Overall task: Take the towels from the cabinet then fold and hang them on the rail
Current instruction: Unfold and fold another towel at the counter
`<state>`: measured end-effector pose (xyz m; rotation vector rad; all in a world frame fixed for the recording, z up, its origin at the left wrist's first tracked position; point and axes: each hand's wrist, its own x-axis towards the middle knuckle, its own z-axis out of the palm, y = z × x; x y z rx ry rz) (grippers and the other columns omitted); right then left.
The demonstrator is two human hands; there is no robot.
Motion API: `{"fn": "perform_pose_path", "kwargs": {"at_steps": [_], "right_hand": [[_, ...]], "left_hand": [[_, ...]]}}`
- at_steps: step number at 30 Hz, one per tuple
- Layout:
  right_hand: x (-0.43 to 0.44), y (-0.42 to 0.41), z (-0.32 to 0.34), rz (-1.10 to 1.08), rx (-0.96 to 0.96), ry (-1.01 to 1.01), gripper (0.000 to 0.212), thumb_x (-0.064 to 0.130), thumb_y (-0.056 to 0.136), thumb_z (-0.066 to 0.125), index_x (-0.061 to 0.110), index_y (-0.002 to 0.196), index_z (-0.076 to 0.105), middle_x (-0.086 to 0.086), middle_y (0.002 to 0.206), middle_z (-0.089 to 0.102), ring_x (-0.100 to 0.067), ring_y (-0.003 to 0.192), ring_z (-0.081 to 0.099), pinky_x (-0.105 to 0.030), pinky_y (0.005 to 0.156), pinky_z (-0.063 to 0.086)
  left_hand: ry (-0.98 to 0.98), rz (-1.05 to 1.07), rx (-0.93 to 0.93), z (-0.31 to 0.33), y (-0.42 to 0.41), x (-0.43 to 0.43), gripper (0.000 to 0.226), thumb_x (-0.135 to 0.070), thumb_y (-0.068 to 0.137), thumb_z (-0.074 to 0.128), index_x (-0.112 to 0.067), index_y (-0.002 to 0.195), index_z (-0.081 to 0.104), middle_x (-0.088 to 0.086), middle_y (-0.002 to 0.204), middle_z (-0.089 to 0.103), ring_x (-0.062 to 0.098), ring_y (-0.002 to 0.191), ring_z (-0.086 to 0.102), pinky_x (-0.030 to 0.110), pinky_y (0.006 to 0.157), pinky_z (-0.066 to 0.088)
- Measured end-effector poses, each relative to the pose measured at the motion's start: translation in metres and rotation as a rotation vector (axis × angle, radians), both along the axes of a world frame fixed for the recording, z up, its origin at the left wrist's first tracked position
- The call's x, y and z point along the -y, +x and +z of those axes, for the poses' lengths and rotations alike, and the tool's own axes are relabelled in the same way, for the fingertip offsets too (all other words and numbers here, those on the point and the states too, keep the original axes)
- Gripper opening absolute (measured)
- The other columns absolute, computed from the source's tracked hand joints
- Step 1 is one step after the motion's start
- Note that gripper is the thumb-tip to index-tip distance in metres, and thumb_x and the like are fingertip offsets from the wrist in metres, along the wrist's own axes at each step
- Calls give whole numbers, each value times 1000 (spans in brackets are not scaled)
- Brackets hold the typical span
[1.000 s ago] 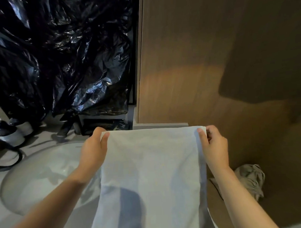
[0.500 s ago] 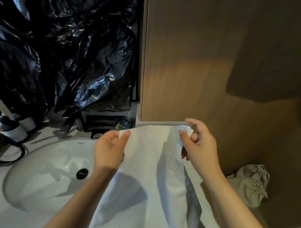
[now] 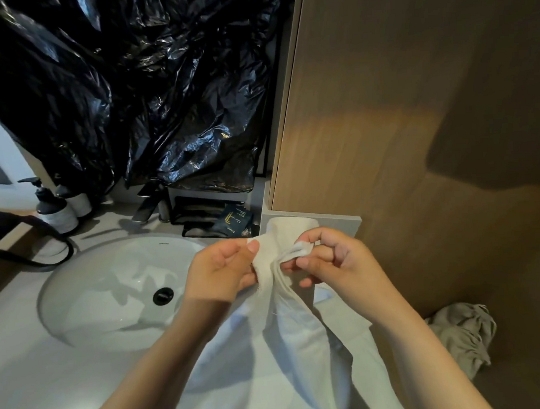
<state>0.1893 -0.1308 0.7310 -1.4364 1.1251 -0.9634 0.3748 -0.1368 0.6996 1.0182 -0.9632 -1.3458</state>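
At the centre of the frame, her left hand [image 3: 222,270] and right hand [image 3: 335,263] pinch the white towel's [image 3: 286,350] top corners together, right of the sink [image 3: 112,289].

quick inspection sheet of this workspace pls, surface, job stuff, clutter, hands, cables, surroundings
surface: pale counter with an oval sink, drain closed.
job's things: white towel held at its top edge, hanging down; no rail in view.
clutter: two pump bottles, dark sachets, crumpled grey cloth.
hands: left hand and right hand both pinch the towel, close together.
cables: black cord looped on the counter.
surroundings: black plastic sheeting, wooden panel.
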Motion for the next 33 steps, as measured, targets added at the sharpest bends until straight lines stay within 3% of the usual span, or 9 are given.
{"fn": "perform_pose_path", "kwargs": {"at_steps": [6, 10, 13, 15, 18, 21, 25, 29, 33], "right_hand": [[7, 6, 3, -89, -238, -209, 3, 26, 82, 76, 29, 83, 75, 2, 67, 68, -10, 61, 62, -23, 58, 49], [8, 8, 6, -195, -337, -420, 26, 57, 64, 72, 33, 75, 75, 9, 80, 56, -6, 72, 50, -14, 61, 39], [4, 12, 10, -97, -322, -444, 24, 52, 69, 75, 29, 76, 74, 9, 87, 64, -9, 76, 54, -19, 62, 43], [4, 15, 12, -74, -363, -422, 16, 44, 74, 77, 28, 77, 74, 7, 78, 67, -10, 71, 55, -27, 61, 44], [5, 17, 14, -88, -360, -403, 9, 37, 76, 79, 29, 79, 77, 11, 77, 70, -11, 72, 58, -22, 60, 46], [3, 19, 13, -92, -299, -364, 8, 34, 74, 82, 30, 79, 77, 9, 77, 70, -11, 69, 57, -19, 58, 45], [4, 20, 12, -121, -282, -343, 12, 34, 71, 83, 29, 77, 75, 5, 75, 69, -17, 68, 56, -23, 57, 46], [6, 22, 12, -128, -251, -349, 10, 32, 71, 83, 29, 76, 75, 3, 74, 68, -6, 62, 52, -17, 55, 43], [7, 24, 12, -141, -232, -340, 10, 29, 69, 85, 28, 74, 76, 4, 73, 69, -3, 62, 51, -16, 54, 43]], "left_hand": [[-20, -21, 21, 5, -1, -9, 18, -5, 95, 54, -2, 94, 71, -1, 61, 70, 4, 49, 62, 11, 49, 48], [0, -9, 36, 9, 2, -10, 26, -6, 98, 50, -14, 88, 73, 11, 82, 75, 21, 73, 70, 25, 67, 57], [-10, -15, 53, 12, 2, -10, 27, -9, 98, 52, -13, 87, 76, 28, 85, 66, 30, 78, 55, 43, 77, 47], [-24, -29, 53, 12, 2, -12, 27, -9, 98, 52, -15, 87, 77, 29, 91, 70, 29, 78, 61, 38, 76, 51], [-51, -69, 52, 12, 2, -15, 22, -9, 97, 53, -13, 93, 75, 15, 86, 75, 18, 75, 70, 22, 66, 56], [-58, -93, 37, 11, 3, -15, 20, -10, 95, 56, -11, 96, 75, 13, 88, 76, 19, 80, 72, 22, 70, 58], [-104, -141, -21, 10, 5, -19, 21, -6, 95, 53, -4, 100, 74, -1, 69, 71, 2, 54, 60, 11, 56, 48], [-146, -146, 18, 9, 7, -22, 23, 1, 88, 61, -9, 106, 72, 7, 92, 76, 20, 87, 73, 27, 80, 57], [-181, -87, 60, 12, 7, -21, 29, 11, 82, 65, -9, 101, 72, 7, 92, 77, 16, 85, 73, 19, 74, 55]]}}
